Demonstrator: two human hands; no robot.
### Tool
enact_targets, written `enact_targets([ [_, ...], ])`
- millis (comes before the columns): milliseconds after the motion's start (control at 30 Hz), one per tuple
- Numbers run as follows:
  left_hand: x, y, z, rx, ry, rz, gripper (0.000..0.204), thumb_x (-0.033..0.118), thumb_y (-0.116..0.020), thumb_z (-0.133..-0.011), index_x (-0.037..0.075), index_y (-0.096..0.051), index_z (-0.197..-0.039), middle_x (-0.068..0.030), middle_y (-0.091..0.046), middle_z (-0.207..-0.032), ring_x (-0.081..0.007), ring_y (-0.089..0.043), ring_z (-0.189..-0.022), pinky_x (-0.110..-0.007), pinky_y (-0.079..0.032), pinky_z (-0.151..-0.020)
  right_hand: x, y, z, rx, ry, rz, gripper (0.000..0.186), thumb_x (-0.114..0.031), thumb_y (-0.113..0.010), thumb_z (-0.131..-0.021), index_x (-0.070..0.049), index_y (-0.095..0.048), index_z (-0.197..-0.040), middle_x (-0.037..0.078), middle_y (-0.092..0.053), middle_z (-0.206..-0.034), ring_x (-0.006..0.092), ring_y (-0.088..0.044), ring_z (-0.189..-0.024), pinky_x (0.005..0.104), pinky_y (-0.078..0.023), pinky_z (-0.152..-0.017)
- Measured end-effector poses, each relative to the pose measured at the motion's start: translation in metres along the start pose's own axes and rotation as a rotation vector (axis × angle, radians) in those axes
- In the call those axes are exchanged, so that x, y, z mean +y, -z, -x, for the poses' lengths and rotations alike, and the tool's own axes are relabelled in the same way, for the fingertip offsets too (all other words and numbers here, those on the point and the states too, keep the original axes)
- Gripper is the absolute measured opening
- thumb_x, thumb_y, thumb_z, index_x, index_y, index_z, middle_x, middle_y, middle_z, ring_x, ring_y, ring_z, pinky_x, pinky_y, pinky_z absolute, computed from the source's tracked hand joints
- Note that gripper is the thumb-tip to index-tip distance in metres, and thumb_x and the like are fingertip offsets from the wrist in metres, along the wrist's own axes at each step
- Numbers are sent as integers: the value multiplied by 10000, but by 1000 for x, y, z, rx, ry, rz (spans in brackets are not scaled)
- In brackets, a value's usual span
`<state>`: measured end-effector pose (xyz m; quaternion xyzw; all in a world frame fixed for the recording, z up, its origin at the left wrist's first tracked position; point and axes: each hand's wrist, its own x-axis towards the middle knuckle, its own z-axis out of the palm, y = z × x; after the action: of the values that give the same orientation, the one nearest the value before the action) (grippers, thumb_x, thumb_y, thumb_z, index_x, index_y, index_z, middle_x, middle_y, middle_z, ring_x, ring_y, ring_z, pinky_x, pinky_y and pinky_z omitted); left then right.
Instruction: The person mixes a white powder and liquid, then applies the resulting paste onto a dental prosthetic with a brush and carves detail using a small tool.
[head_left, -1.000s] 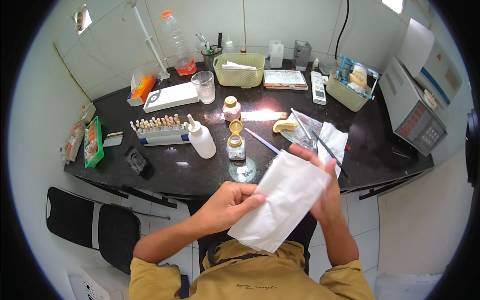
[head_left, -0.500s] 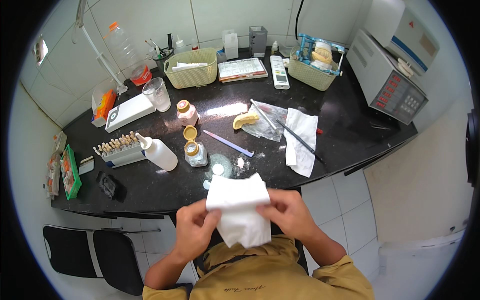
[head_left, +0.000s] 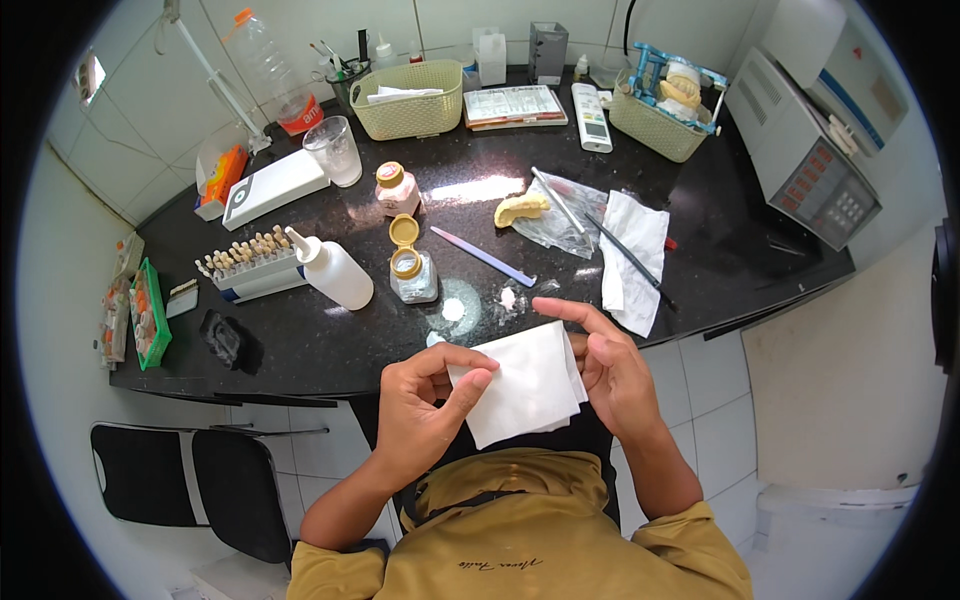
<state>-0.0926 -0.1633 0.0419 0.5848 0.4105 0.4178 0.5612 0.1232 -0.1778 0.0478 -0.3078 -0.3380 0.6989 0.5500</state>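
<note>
My left hand (head_left: 425, 410) pinches a folded white tissue (head_left: 525, 395) between thumb and fingers above the front edge of the black counter. At the tissue's right side my right hand (head_left: 610, 385) has its index finger stretched out and thumb raised apart, other fingers partly behind the paper. Just beyond are white powder (head_left: 508, 298), a pale round patch (head_left: 453, 310), an open gold-lidded jar (head_left: 413, 277), a pink-and-purple stick (head_left: 480, 255), a white squeeze bottle (head_left: 340, 272) and a second sheet (head_left: 630, 295) under a dark thin tool (head_left: 640, 270).
Along the back stand baskets (head_left: 405, 110), a glass (head_left: 333, 155) and a remote (head_left: 591, 117). A peg rack (head_left: 250, 262) and green tray (head_left: 152, 310) are left. A grey machine (head_left: 800, 150) is right. A black chair (head_left: 230, 480) stands lower left.
The tissue went from a large sheet in both hands to a smaller folded square. My right hand has loosened, lifting its index finger and thumb off the paper's face.
</note>
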Motion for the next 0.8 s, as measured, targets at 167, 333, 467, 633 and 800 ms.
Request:
enact_targets([
  [167, 7, -19, -6, 75, -26, 160, 382, 64, -713, -870, -13, -591, -1224, -67, -667, -975, -71, -618, -831, -209, -492, -689, 8, 12, 0, 25, -18, 409, 515, -140, -655, -934, 7, -428, -1372, 112, -702, -980, 102, -649, -908, 225, -498, -797],
  [333, -17, -21, -2, -35, 108, 310, 390, 260, -608, -969, -34, -584, -1223, -82, -671, -959, -75, -620, -824, -226, -500, -677, 10, 9, -2, 56, 26, 409, 387, -121, -641, -942, 24, -522, -1281, 100, -702, -966, 98, -650, -904, 229, -505, -796],
  [467, -8, -11, -4, -150, 260, 194, 387, 297, -547, -1004, -65, -644, -1100, -59, -691, -859, -71, -608, -740, -227, -478, -622, 11, 16, -1, 63, 2, 449, 285, -119, -663, -926, 43, -606, -1153, 92, -702, -966, 97, -653, -889, 235, -523, -776],
  [633, -22, -7, 11, -112, 224, 94, 371, 266, -522, -1015, -76, -647, -1086, -74, -698, -913, -82, -613, -797, -249, -501, -672, 11, 15, 2, 45, -95, 528, 226, -83, -686, -898, 58, -632, -1066, 86, -708, -924, 99, -661, -859, 241, -538, -748],
  [800, -28, 0, 29, 31, 179, 36, 358, 248, -517, -1021, -75, -652, -1094, -14, -669, -852, -49, -522, -741, -222, -437, -646, -6, 19, -3, 105, -21, 587, 188, -82, -664, -911, 30, -658, -1062, 85, -713, -867, 94, -672, -772, 232, -545, -684],
])
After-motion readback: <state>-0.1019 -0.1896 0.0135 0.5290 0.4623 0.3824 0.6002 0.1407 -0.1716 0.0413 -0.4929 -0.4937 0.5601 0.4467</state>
